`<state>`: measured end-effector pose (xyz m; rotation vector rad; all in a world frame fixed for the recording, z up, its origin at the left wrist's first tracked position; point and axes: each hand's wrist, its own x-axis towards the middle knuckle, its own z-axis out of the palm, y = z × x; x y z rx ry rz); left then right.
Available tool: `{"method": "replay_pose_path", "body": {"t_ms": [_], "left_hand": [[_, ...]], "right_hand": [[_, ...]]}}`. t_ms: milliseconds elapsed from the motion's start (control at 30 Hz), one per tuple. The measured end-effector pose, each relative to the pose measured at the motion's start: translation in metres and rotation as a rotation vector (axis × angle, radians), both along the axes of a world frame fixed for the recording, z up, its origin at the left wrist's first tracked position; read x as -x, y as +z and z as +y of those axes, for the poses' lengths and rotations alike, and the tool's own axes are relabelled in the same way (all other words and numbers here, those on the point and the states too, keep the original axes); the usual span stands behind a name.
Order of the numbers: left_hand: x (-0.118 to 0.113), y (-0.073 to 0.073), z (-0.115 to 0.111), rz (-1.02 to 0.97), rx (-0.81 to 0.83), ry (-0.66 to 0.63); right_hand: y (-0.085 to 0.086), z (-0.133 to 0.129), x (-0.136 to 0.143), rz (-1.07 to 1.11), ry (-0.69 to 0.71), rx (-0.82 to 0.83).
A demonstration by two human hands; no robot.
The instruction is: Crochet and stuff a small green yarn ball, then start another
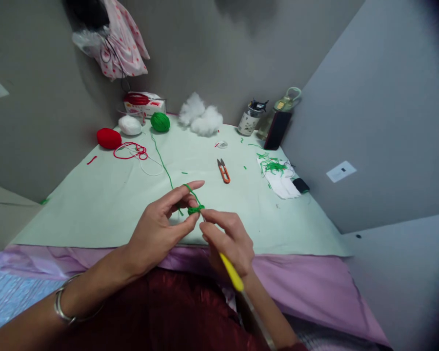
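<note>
Green knitted piece [195, 210]: small, narrow, bumpy loops, short tail beside it. It's in our hands, above the desk [95, 209], on the near side of the orange snips [223, 171] and a bit left of them. Our left hand [155, 226] has thumb and fingers pinched shut on it, index finger stretched out with green yarn [163, 163] over it. Our right hand [231, 240] has its fingers closed round a yellow-handled tool [231, 273], fingertips right at the piece; tool tip hidden.

Edges: desk's front edge runs under our wrists, nearer us than the snips; grey walls [212, 58] stand behind and to both sides of them. Bare desk shows left and right of our hands and all round the snips, bar small green snippets. Left of the snips and farther back: red ball [109, 139], white ball [130, 125], green ball [160, 122], loose red and white strands. White fluff [207, 121] sits behind them; patterned cup [249, 123], bottle [284, 103] and dark phone [278, 130] back right; green scraps [275, 166] on white tissue [281, 184] to the right.
</note>
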<state>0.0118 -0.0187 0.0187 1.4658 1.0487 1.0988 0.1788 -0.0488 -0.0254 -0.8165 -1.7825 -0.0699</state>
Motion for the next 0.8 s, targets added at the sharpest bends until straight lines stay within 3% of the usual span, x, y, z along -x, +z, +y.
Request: {"method": "replay_pose_path", "body": {"t_ms": [133, 333, 533, 667, 800], "left_hand": [[0.001, -0.003, 0.001, 0.007, -0.018, -0.003], [0.000, -0.003, 0.005, -0.122, 0.146, -0.027], [-0.002, -0.006, 0.005, -0.245, 0.260, -0.081], [-0.001, -0.005, 0.004, -0.241, 0.231, -0.074], [0.001, -0.003, 0.004, -0.226, 0.241, -0.092]], "right_hand": [[0.003, 0.003, -0.001, 0.091, 0.098, 0.103], [-0.003, 0.001, 0.002, -0.119, -0.057, -0.080], [-0.014, 0.004, 0.010, -0.074, -0.167, -0.078], [-0.019, 0.008, 0.014, 0.081, -0.108, -0.077], [-0.010, 0.007, 0.011, 0.228, 0.017, 0.042]]}}
